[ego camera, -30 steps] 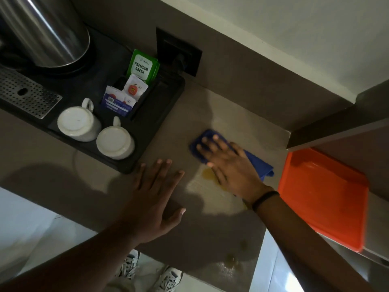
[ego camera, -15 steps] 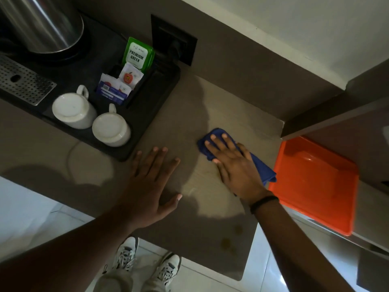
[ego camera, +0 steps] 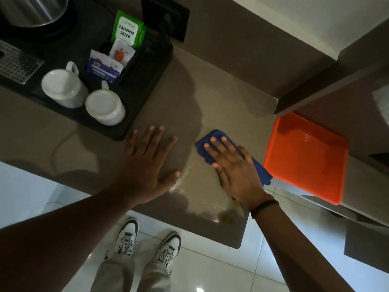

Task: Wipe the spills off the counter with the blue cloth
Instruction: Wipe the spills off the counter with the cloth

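The right hand (ego camera: pixel 235 171) lies flat, its grip released, palm pinning the blue cloth (ego camera: pixel 212 142) to the tabletop (ego camera: pixel 179 102) just beside the orange tray (ego camera: pixel 305 157), likely for pressure. Yellow spills (ego camera: pixel 228 216) remain nearer the edge. The left hand (ego camera: pixel 145 165) rests splayed, seemingly bracing.

right hand (ego camera: pixel 237 173) hides blue cloth (ego camera: pixel 212 140) middle.

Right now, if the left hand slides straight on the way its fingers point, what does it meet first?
Probably the black plastic tray: the left hand lies flat, fingertips nearly at the tray's corner, with the nearer white mug just beyond.
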